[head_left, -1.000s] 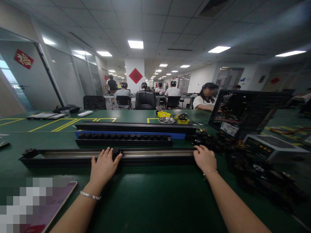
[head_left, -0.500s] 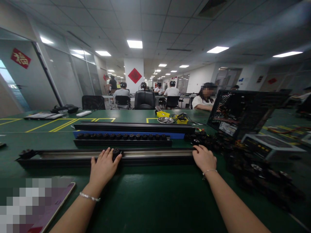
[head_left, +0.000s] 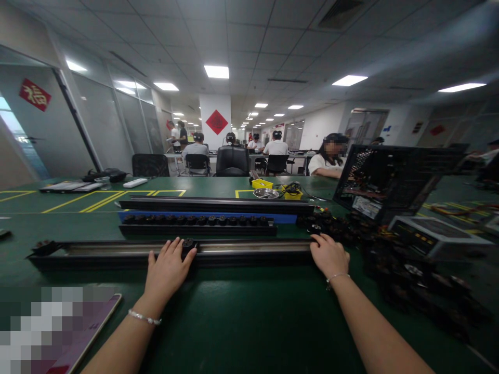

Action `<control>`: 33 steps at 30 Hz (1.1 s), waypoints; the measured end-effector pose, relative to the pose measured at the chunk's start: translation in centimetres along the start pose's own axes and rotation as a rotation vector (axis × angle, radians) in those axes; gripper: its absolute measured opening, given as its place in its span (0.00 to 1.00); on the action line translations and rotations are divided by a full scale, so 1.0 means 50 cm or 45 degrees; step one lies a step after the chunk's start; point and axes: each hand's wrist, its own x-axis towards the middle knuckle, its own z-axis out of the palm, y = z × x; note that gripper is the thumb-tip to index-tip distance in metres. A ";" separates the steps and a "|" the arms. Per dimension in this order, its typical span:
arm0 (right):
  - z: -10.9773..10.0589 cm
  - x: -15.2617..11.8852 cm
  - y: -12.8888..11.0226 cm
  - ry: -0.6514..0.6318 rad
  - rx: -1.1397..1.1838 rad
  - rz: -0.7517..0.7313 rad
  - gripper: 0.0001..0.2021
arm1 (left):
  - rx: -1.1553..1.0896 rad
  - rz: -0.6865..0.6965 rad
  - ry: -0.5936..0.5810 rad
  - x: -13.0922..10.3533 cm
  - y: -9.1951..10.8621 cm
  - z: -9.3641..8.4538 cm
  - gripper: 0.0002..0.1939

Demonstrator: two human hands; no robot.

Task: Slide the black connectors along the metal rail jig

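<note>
A long black rail (head_left: 249, 255) with a shiny inner channel lies crosswise on the green table. My left hand (head_left: 167, 270) reaches over its near wall, fingers somewhat spread. Between that hand's thumb and index finger sits a small black round part (head_left: 188, 244) in the channel. At the rail's right end, my right hand (head_left: 330, 258) has its fingers bent over the edge, gripping it; the fingertips are partly hidden. More black parts (head_left: 44, 247) sit at the rail's left end. Behind it lies a shorter black rail (head_left: 195, 229) holding a row of similar round parts.
Another black rail (head_left: 218, 204) and a blue strip (head_left: 286, 217) lie farther back. To the right are a heap of black parts (head_left: 413, 280), a power supply (head_left: 440, 236) and an open computer case (head_left: 401, 179). A phone-like slab (head_left: 89, 330) lies front left. A person (head_left: 329, 158) sits across.
Both hands and the rail keep practically the same places. The whole view has shifted very slightly.
</note>
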 end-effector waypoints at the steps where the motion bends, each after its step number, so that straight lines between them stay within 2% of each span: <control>1: 0.002 0.001 0.001 0.006 0.002 -0.005 0.23 | -0.003 0.007 -0.005 0.000 0.000 0.000 0.35; 9: 0.018 0.011 0.013 0.024 0.010 -0.056 0.23 | -0.031 0.066 0.054 -0.002 0.002 0.008 0.33; 23: 0.026 0.017 0.018 0.041 -0.043 -0.076 0.22 | -0.018 0.089 0.057 -0.003 0.007 0.009 0.32; 33: 0.020 0.003 0.009 0.101 -0.020 -0.048 0.23 | -0.017 0.130 0.066 -0.003 0.017 0.015 0.32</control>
